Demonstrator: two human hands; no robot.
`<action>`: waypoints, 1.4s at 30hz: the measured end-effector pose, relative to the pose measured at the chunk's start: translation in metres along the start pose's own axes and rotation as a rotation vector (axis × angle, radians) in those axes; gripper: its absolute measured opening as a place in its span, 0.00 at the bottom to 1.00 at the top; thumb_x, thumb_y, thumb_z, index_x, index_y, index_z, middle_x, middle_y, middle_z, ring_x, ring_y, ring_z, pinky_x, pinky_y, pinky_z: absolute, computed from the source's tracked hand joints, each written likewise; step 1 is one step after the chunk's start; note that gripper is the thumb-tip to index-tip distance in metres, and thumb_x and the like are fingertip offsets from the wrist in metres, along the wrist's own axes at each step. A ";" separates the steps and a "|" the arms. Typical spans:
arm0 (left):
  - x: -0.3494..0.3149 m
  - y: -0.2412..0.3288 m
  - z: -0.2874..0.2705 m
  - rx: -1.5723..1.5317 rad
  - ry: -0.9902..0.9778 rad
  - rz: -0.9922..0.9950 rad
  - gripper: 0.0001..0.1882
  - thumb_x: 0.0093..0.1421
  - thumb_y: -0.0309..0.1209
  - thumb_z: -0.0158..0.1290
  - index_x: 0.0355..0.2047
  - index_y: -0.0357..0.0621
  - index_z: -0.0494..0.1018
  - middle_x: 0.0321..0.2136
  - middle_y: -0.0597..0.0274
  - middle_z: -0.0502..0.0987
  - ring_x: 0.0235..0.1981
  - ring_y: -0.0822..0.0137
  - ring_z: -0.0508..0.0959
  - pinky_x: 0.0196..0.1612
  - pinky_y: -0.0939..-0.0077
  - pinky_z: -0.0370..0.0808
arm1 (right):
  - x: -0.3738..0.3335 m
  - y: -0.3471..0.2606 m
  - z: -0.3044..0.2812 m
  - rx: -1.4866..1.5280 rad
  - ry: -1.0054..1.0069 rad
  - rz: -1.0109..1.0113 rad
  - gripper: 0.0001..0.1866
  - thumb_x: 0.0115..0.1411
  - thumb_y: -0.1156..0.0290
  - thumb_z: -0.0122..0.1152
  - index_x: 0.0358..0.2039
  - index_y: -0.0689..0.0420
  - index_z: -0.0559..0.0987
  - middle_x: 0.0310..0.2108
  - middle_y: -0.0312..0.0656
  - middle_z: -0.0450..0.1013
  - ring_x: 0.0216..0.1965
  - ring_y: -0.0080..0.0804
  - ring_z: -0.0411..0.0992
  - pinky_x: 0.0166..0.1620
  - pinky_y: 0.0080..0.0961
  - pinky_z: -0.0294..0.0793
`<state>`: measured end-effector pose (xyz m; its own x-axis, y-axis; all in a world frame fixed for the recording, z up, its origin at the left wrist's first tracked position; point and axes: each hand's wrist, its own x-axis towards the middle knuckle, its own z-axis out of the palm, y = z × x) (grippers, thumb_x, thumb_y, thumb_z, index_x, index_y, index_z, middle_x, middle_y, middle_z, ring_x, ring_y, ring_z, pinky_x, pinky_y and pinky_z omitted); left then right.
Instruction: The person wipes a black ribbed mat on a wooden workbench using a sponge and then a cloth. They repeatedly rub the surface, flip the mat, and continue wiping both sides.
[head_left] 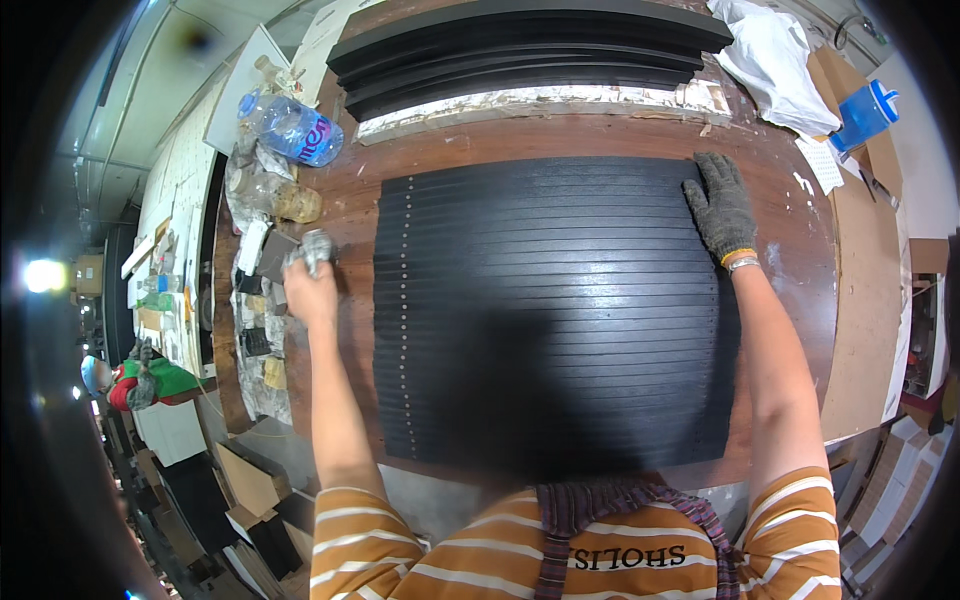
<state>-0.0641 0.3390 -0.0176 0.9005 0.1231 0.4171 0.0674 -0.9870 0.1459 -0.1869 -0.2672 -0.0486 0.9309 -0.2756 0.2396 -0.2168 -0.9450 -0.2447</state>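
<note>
Black strips lie side by side on the brown table, forming a wide panel with a row of light dots down its left side. Left of the panel, my bare left hand closes around a crumpled whitish cloth, apart from the strips. Close by that hand is a dark grey block. My right hand, in a dark grey knit glove, rests with fingers extended on the panel's far right corner. A dark shadow covers the panel's near middle.
More black strips are stacked at the table's far side. A clear water bottle and a stained jar lie at the left edge. A blue jug and white bag sit far right. Another person is off left.
</note>
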 end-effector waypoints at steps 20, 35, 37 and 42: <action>-0.147 0.228 -0.044 -0.512 -0.165 0.528 0.20 0.54 0.38 0.59 0.45 0.42 0.77 0.51 0.48 0.72 0.54 0.48 0.72 0.59 0.53 0.68 | -0.003 -0.001 0.001 -0.107 0.039 -0.013 0.29 0.67 0.50 0.53 0.63 0.55 0.72 0.65 0.50 0.67 0.68 0.51 0.59 0.69 0.44 0.58; -0.152 0.269 -0.030 -0.451 -0.345 0.451 0.33 0.57 0.25 0.55 0.64 0.33 0.64 0.58 0.40 0.73 0.63 0.45 0.70 0.67 0.52 0.65 | -0.162 0.139 -0.023 0.117 0.125 -0.098 0.29 0.69 0.64 0.52 0.68 0.59 0.64 0.69 0.53 0.61 0.68 0.50 0.61 0.69 0.39 0.60; -0.233 0.304 -0.027 -0.599 -0.414 0.743 0.33 0.56 0.27 0.55 0.64 0.33 0.65 0.62 0.39 0.69 0.66 0.44 0.67 0.69 0.52 0.61 | -0.206 0.162 -0.029 -0.047 0.154 -0.195 0.26 0.69 0.71 0.51 0.67 0.60 0.65 0.69 0.53 0.62 0.69 0.50 0.61 0.69 0.40 0.60; -0.376 0.356 -0.126 -1.262 -1.354 1.170 0.24 0.53 0.31 0.62 0.51 0.40 0.76 0.55 0.46 0.76 0.59 0.50 0.75 0.62 0.58 0.71 | -0.306 0.135 -0.058 0.209 0.119 -0.003 0.25 0.67 0.75 0.51 0.65 0.61 0.68 0.68 0.53 0.63 0.69 0.51 0.61 0.70 0.41 0.58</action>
<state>-0.4327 -0.0456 -0.0095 0.0245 -0.9939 0.1072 -0.3089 0.0945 0.9464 -0.5180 -0.3210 -0.1010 0.8876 -0.3034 0.3466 -0.1370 -0.8922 -0.4303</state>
